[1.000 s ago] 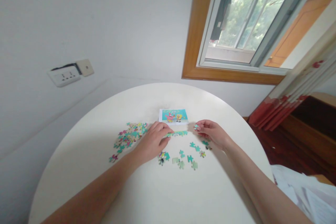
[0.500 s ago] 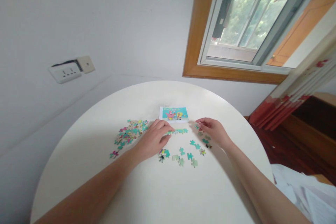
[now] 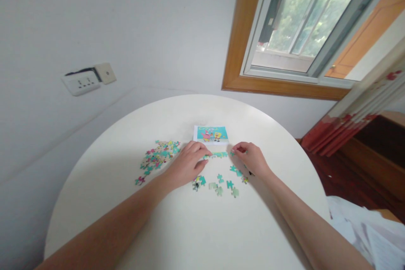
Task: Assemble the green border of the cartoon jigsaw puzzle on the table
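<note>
My left hand lies on the round white table, fingers curled down on the left end of a short joined strip of teal puzzle pieces. My right hand pinches a small teal puzzle piece and holds it at the strip's right end. A small box with a cartoon picture stands just beyond the strip. Several loose teal and pale green pieces lie in front of my hands.
A heap of colourful loose pieces lies left of my left hand. A wall socket sits on the white wall at the left. A wooden-framed window and a red-and-white curtain are at the right.
My right hand has brought its small piece down and leftward to the right end of the strip. My left hand stays on the strip's left end. The camera has tilted a little.
</note>
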Action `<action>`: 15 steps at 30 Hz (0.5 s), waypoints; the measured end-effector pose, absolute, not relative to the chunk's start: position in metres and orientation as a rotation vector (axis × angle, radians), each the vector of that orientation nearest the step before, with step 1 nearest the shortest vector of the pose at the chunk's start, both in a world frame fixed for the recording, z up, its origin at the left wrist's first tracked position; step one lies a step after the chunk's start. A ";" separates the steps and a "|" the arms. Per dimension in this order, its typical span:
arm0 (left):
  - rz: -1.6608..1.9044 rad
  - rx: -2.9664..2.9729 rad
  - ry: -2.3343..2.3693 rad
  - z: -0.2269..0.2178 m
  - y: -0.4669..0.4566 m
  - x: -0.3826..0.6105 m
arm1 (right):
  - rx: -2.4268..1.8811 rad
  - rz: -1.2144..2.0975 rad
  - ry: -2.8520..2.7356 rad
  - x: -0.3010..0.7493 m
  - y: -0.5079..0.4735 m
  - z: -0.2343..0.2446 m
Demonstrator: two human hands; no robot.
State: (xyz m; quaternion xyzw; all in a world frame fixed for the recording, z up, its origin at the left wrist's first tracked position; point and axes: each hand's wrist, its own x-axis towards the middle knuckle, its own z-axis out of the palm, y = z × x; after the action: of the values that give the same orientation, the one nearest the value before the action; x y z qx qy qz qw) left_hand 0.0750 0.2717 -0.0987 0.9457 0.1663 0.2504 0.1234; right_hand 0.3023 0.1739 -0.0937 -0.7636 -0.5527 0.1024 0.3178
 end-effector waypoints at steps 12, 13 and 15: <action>0.757 2.732 0.488 -0.097 0.271 0.075 | -1.766 0.552 -1.424 0.308 0.170 -0.091; 0.770 2.721 0.494 -0.096 0.269 0.076 | -1.721 0.617 -1.435 0.306 0.168 -0.089; 0.785 2.694 0.497 -0.090 0.262 0.078 | -1.611 0.739 -1.479 0.300 0.165 -0.084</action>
State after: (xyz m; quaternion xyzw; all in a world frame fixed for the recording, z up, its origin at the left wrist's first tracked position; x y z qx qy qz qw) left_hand 0.0785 0.2620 -0.0903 0.9353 0.1726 0.2725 0.1455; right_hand 0.2997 0.1649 -0.0839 -0.6383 -0.5858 0.2929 0.4046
